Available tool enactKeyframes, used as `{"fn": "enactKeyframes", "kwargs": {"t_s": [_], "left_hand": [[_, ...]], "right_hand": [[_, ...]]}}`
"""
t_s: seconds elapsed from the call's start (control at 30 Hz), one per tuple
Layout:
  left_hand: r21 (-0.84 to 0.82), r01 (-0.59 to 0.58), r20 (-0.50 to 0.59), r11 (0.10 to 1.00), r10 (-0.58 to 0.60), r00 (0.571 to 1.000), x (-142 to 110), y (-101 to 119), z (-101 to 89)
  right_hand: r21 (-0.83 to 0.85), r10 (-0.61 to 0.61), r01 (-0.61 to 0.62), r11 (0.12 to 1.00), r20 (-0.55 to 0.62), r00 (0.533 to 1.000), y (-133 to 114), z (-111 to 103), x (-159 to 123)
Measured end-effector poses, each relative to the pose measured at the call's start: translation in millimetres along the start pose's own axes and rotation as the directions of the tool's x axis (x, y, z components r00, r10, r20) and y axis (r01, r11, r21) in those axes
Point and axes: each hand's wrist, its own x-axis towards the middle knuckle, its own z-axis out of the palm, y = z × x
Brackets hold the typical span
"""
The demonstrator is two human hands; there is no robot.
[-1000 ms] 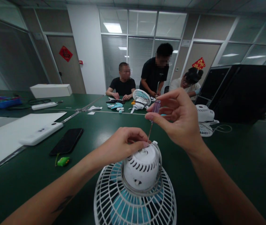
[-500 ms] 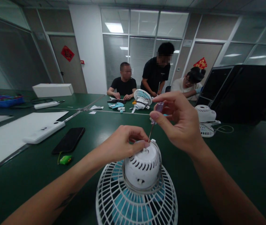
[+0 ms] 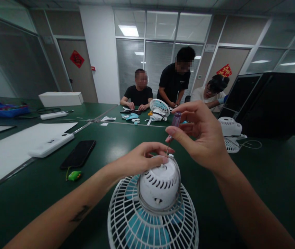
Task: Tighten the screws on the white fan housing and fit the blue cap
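Observation:
A small fan [image 3: 159, 186] stands face down in front of me, with a white rounded motor housing on top, a white cage and blue blades. In my right hand [image 3: 200, 136] is a screwdriver [image 3: 176, 120] with a clear purple handle, pinched between thumb and fingers. Its thin shaft slants down to the top of the housing, where the tip is hidden by fingers. My left hand [image 3: 143, 157] rests over the top of the housing, closed, thumb and fingertips beside the shaft; its exact hold there is partly hidden.
A black phone [image 3: 78, 154] with a green charm [image 3: 74, 175] and a white power strip [image 3: 51, 145] lie to the left. Other fans stand at the far middle [image 3: 159, 110] and right [image 3: 230, 129], near a large black case [image 3: 274, 103]. Three people are across the table.
My left fingers have stretched a little further past the screwdriver shaft. The screwdriver stands slightly more upright and its handle has turned in my right hand. The view has shifted slightly.

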Motion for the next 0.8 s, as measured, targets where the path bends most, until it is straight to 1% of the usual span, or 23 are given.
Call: {"fn": "enactKeyframes", "kwargs": {"t_s": [0.07,0.13,0.17,0.2,0.23,0.27,0.33,0.37,0.4,0.43,0.47,0.53,0.6,0.67,0.7,0.73,0.77,0.8], "left_hand": [[-0.15,0.061,0.072,0.987,-0.05,0.996,3.0,-7.5,0.7],[-0.232,0.071,0.113,0.97,-0.046,0.993,5.1,-13.6,1.2],[-0.256,0.064,0.121,0.964,-0.034,0.992,5.7,-15.5,1.4],[-0.277,0.057,0.122,0.959,-0.024,0.992,6.1,-16.6,1.8],[-0.299,0.059,0.119,0.953,-0.024,0.993,6.4,-16.9,2.2],[-0.318,0.072,0.114,0.945,-0.037,0.993,6.7,-16.5,2.7],[-0.345,0.11,0.095,0.932,-0.082,0.992,7.3,-14.5,4.2],[-0.352,0.125,0.082,0.927,-0.102,0.991,7.8,-13.4,5.1],[-0.358,0.136,0.071,0.924,-0.118,0.99,8.3,-12.4,6.1],[-0.365,0.142,0.06,0.92,-0.129,0.99,8.8,-11.8,7.1],[-0.371,0.146,0.05,0.917,-0.137,0.989,9.3,-11.4,8.0],[-0.376,0.158,0.035,0.913,-0.156,0.987,10.0,-10.9,9.4],[-0.368,0.164,0.022,0.915,-0.168,0.986,10.0,-10.2,10.1],[-0.355,0.168,0.021,0.919,-0.172,0.985,9.5,-9.2,10.1],[-0.354,0.168,0.024,0.92,-0.171,0.985,9.3,-8.7,10.0],[-0.355,0.17,0.029,0.919,-0.171,0.985,9.1,-8.1,9.8],[-0.357,0.171,0.035,0.918,-0.17,0.985,9.0,-7.7,9.6],[-0.357,0.172,0.04,0.918,-0.168,0.985,8.9,-7.3,9.4]], "right_hand": [[0.043,0.042,-0.042,0.998,0.013,0.999,2.4,1.9,-0.2],[0.094,0.076,-0.075,0.993,-0.013,0.997,4.5,4.3,0.2],[0.118,0.082,-0.074,0.99,-0.06,0.995,5.0,5.0,1.0],[0.141,0.078,-0.059,0.988,-0.133,0.988,4.8,4.5,2.4],[0.159,0.066,-0.03,0.987,-0.226,0.972,4.2,2.5,4.2],[0.169,0.055,0.002,0.986,-0.332,0.942,3.2,-1.3,6.5],[0.178,0.056,0.044,0.983,-0.52,0.852,1.7,-14.2,11.0],[0.182,0.078,0.038,0.983,-0.588,0.805,2.0,-22.7,12.6],[0.19,0.117,0.006,0.982,-0.629,0.769,3.4,-31.7,13.1],[0.196,0.169,-0.052,0.979,-0.645,0.746,6.2,-40.8,12.0],[0.2,0.23,-0.13,0.971,-0.637,0.736,10.3,-49.4,9.1],[0.183,0.361,-0.315,0.931,-0.57,0.738,21.3,-64.3,-3.4],[0.138,0.484,-0.48,0.867,-0.465,0.741,33.7,-77.6,-24.3],[0.057,0.598,-0.622,0.781,-0.357,0.718,45.6,-92.7,-51.1],[-0.007,0.649,-0.684,0.73,-0.305,0.697,51.2,-101.7,-65.6],[-0.086,0.682,-0.726,0.682,-0.282,0.675,56.7,-111.6,-80.3],[-0.2,0.704,-0.751,0.629,-0.264,0.66,62.0,-122.0,-94.8],[-0.427,0.692,-0.728,0.537,-0.27,0.669,67.1,-132.3,-108.7]]}}
